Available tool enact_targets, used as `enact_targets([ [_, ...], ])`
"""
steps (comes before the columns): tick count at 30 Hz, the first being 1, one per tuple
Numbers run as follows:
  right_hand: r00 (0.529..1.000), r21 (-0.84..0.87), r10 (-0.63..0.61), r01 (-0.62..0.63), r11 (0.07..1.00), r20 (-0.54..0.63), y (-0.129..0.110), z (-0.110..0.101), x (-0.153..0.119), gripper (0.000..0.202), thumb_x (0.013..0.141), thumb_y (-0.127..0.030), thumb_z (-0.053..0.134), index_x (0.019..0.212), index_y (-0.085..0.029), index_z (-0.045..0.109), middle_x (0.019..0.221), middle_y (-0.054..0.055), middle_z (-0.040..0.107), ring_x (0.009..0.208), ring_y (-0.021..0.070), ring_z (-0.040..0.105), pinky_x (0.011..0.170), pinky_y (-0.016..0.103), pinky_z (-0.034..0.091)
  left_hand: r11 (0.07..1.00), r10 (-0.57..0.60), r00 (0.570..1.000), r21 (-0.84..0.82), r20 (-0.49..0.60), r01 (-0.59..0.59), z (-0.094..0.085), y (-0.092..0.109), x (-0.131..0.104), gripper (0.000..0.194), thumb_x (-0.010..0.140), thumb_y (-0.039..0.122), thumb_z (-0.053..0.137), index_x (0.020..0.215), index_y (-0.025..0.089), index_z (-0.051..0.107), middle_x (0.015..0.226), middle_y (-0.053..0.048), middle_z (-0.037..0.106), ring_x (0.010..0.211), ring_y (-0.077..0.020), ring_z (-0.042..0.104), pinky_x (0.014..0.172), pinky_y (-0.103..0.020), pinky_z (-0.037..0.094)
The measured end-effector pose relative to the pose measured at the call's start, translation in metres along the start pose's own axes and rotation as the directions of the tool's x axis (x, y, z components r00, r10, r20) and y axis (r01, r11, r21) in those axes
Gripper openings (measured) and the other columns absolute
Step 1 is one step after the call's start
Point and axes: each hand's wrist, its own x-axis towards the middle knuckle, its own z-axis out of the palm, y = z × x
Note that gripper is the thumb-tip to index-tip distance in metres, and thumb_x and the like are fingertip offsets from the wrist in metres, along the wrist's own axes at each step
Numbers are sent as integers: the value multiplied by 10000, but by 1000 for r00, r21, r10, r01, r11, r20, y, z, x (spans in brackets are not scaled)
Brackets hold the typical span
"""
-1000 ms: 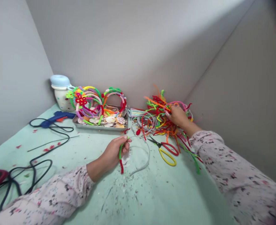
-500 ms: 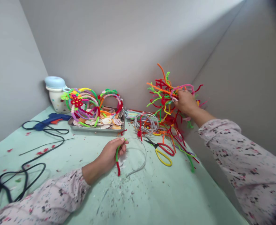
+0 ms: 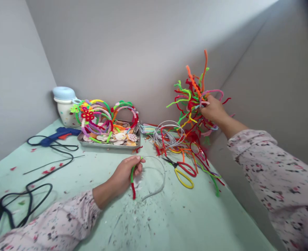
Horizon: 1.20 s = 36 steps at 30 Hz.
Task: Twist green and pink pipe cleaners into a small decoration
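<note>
Between the fingers of my left hand [image 3: 125, 174] is a thin grey headband [image 3: 164, 177], one end of it wrapped in green and red pipe cleaner. Its bare part curves round to the right just over the table. My right hand [image 3: 213, 108] is closed on a tangled bunch of pipe cleaners [image 3: 193, 99] in orange, red, green and pink, lifted near the back wall. Below that bunch more pipe cleaners [image 3: 208, 169] lie loose. Scissors [image 3: 179, 168] with one red and one yellow handle rest partly open to the right of the headband.
Finished colourful headbands [image 3: 98, 115] stand on shells in a metal tray [image 3: 109, 145]. Left of it are a blue glue gun [image 3: 62, 134], a white cup with a blue lid [image 3: 66, 108] and a dark cord [image 3: 29, 181]. Bare grey headbands [image 3: 178, 134] lie behind the scissors.
My right hand has raised the pipe cleaner bunch slightly, and its strands have swung more upright. My left hand still holds the headband in nearly the same place. The view has shifted slightly.
</note>
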Motion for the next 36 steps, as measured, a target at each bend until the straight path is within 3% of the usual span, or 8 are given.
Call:
enact_targets([
  [5, 991, -52, -36, 43, 998, 128, 1, 16, -8, 389, 699, -356, 698, 1024, -180, 578, 932, 125, 679, 784, 241, 599, 655, 310, 422, 1000, 12, 1000, 16, 3, -12, -1, -1, 0, 229, 826, 312, 596, 873, 90, 626, 570, 12, 537, 473, -43, 430, 455, -133, 335],
  [10, 989, -145, -44, 65, 987, 142, 2, 31, -18, 321, 763, -307, 605, 1050, -167, 571, 921, 156, 679, 787, 285, 623, 607, 314, 409, 999, 39, 999, 28, 29, -40, -1, -1, 1, 200, 838, 308, 583, 830, 109, 596, 577, 10, 548, 464, -39, 424, 444, -129, 322],
  [20, 984, -83, -62, 76, 994, 168, 10, 47, -28, 302, 739, -264, 612, 1026, -187, 563, 856, 108, 687, 700, 226, 607, 542, 269, 368, 1000, 25, 1000, -18, 17, -24, -2, 0, 1, 240, 852, 306, 561, 900, 82, 629, 568, -6, 561, 452, -50, 436, 430, -141, 326],
  [22, 983, -26, -70, 76, 997, 172, 11, 47, -29, 308, 735, -278, 624, 1026, -195, 562, 867, 91, 691, 696, 211, 605, 544, 260, 378, 999, 15, 1000, -32, 17, -15, -2, -1, 1, 272, 862, 326, 548, 927, 77, 634, 574, -10, 566, 453, -52, 443, 428, -142, 329],
  [27, 941, 331, -215, 122, 936, 262, 13, 47, -31, 307, 701, -360, 678, 954, -222, 571, 854, 22, 687, 705, 168, 589, 592, 239, 426, 1000, 7, 1000, -27, 6, -7, -2, -1, 2, 252, 866, 307, 537, 927, 82, 632, 568, -8, 564, 442, -52, 435, 418, -139, 318],
  [31, 905, 386, -267, 128, 914, 331, 11, 44, -35, 290, 673, -420, 699, 837, -219, 571, 759, -5, 657, 654, 151, 560, 591, 246, 431, 999, 36, 999, -9, 9, -36, -2, -2, 3, 194, 857, 266, 528, 843, 93, 616, 565, -14, 568, 452, -60, 438, 434, -146, 333],
  [36, 890, 410, -288, 130, 903, 353, 3, 35, -44, 300, 664, -410, 710, 877, -226, 605, 789, -1, 684, 699, 168, 590, 645, 261, 462, 998, 63, 998, -3, 31, -63, -2, -2, 1, 174, 841, 259, 540, 824, 96, 600, 579, -16, 573, 474, -64, 442, 455, -149, 343],
])
